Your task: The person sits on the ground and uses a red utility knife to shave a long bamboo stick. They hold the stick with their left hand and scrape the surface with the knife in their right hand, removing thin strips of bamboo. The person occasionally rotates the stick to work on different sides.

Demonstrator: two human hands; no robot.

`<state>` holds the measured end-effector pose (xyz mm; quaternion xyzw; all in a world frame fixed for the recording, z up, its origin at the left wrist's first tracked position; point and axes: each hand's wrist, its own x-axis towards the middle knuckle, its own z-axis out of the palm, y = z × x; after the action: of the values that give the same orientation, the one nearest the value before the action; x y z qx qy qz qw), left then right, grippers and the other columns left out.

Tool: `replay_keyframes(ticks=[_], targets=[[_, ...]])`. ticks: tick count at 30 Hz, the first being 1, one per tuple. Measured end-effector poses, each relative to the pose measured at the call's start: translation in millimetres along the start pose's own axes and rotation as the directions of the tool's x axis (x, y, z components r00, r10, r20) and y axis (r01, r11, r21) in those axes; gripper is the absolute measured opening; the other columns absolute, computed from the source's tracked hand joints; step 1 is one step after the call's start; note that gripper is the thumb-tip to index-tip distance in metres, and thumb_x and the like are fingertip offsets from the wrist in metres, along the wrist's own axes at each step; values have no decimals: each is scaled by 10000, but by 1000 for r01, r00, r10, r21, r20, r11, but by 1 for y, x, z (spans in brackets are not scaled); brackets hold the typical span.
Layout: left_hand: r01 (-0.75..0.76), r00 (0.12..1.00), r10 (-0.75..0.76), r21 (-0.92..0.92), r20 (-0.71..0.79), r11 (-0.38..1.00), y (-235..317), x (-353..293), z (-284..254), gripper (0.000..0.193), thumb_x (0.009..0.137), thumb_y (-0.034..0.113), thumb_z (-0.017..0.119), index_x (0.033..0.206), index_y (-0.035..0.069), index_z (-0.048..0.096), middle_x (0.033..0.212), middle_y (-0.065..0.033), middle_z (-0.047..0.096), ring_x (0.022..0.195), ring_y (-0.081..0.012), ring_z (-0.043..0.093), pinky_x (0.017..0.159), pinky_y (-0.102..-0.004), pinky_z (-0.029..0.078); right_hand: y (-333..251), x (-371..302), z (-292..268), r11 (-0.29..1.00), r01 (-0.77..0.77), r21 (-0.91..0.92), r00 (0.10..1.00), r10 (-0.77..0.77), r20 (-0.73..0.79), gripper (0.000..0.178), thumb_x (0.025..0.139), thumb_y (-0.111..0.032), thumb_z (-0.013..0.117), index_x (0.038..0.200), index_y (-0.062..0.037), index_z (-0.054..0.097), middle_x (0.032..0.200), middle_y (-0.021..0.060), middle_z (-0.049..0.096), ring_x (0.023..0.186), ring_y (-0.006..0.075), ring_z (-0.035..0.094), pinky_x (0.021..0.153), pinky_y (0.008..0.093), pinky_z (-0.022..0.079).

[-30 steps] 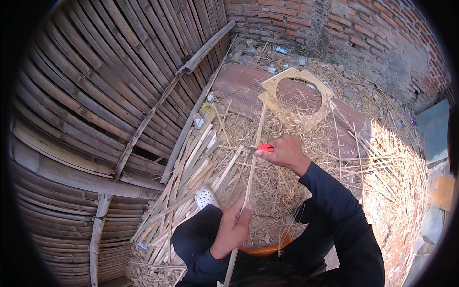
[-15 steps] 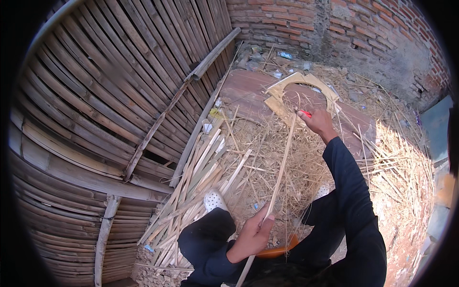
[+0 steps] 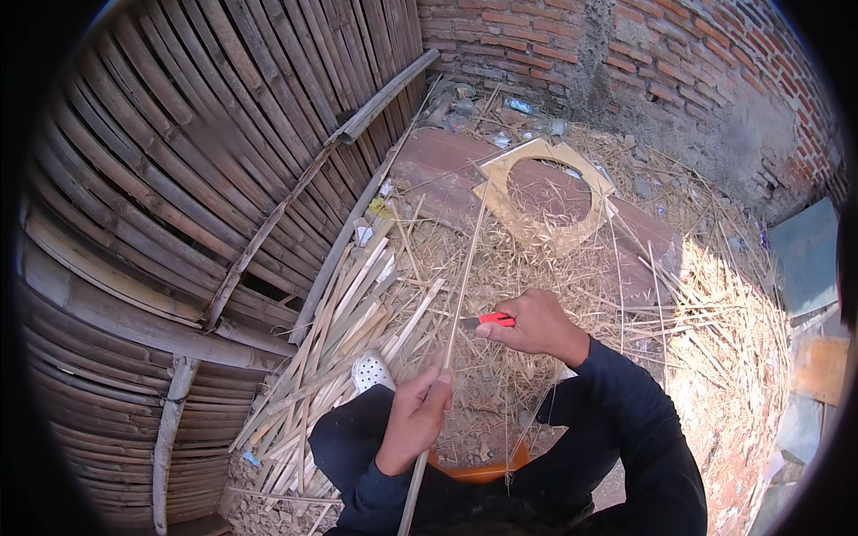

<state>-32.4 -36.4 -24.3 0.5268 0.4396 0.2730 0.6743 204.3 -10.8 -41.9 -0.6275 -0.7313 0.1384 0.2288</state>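
Note:
My left hand [image 3: 417, 413] is closed around a long, thin bamboo strip [image 3: 462, 288] that slants from my lap away toward the far side. In my right hand [image 3: 542, 325] I grip a knife [image 3: 497, 319] with a red handle; its dark blade lies against the strip, a little beyond my left hand. Past the strip's far end is a pale wooden board [image 3: 500, 207] with a large round hole, lying on a reddish-brown slab [image 3: 436, 170]. Dry shavings [image 3: 527, 268] cover the ground around and under the strip.
Many split bamboo strips [image 3: 335, 348] lie in a heap on the left, along a bamboo slat wall [image 3: 197, 170]. A brick wall [image 3: 661, 62] closes off the back. An orange object [image 3: 487, 471] shows between my legs. Blue-grey panels [image 3: 804, 255] lean at the right edge.
My right hand has drawn the knife back along the strip, from the holed board toward my left hand. The strip's far end now points further left.

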Motion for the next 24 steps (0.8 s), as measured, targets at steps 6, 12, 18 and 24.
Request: replay_keyframes(ticks=[6, 12, 18, 24], targets=[[-205, 975, 223, 391, 0, 897, -1, 2, 8, 413, 966, 122, 461, 1365, 20, 433, 626, 34, 413, 570, -29, 357, 499, -208, 319, -9, -4, 14, 997, 60, -38, 998, -59, 35, 612, 753, -675, 579, 576, -91, 614, 464, 118, 517, 453, 330, 543, 449, 424, 414], [-236, 960, 279, 528, -2, 816, 7, 4, 10, 407, 936, 117, 468, 1325, -2, 457, 654, -108, 490, 621, -161, 469, 553, -291, 398, 8, 8, 23, 983, 140, -119, 986, -150, -75, 640, 726, -716, 568, 549, -102, 574, 485, 92, 533, 451, 299, 548, 423, 399, 400], [-250, 951, 309, 566, -9, 786, 8, 4, 10, 430, 915, 155, 486, 1312, -8, 465, 663, -242, 553, 617, -401, 600, 560, -423, 459, 9, 15, 20, 970, 183, -161, 972, -203, -122, 656, 729, -725, 553, 555, -93, 570, 485, 97, 531, 460, 304, 556, 429, 405, 411], [-262, 961, 263, 581, 84, 770, 12, -13, 18, 423, 909, 156, 502, 1288, -33, 479, 598, -215, 523, 556, -376, 583, 539, -416, 447, 71, 39, 6, 971, -169, -170, 964, 126, -236, 687, 795, -736, 448, 638, -103, 665, 532, 134, 580, 538, 319, 609, 510, 433, 463]])
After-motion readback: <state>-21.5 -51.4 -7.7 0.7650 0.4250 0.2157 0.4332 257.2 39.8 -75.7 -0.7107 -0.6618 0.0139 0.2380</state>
